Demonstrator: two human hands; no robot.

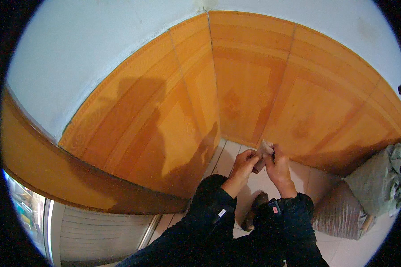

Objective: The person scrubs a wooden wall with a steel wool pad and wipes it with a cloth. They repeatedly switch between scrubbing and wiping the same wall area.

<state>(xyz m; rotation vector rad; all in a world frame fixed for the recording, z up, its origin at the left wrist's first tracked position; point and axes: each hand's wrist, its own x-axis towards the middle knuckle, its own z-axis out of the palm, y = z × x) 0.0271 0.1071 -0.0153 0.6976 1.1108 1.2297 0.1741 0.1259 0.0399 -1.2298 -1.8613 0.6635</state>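
Observation:
Both hands meet over the tiled floor, close to the base of a wood-look wall panel. My left hand (pixel 245 167) pinches the left side of a small, pale, crumpled piece (pixel 265 149), perhaps cloth or paper. On its other side, my right hand (pixel 278 167) grips it with thumb and fingers. Something brownish shows between the hands below the pale piece; what it is cannot be told. Both arms wear dark sleeves.
Orange wood-look panels (pixel 240 96) line the corner below a pale wall (pixel 87 40). Full woven sacks (pixel 341 210) stand on the right. A brown shoe (pixel 260 200) rests on the tiled floor (pixel 299 173) below the hands. A window or door frame (pixel 48 213) is at lower left.

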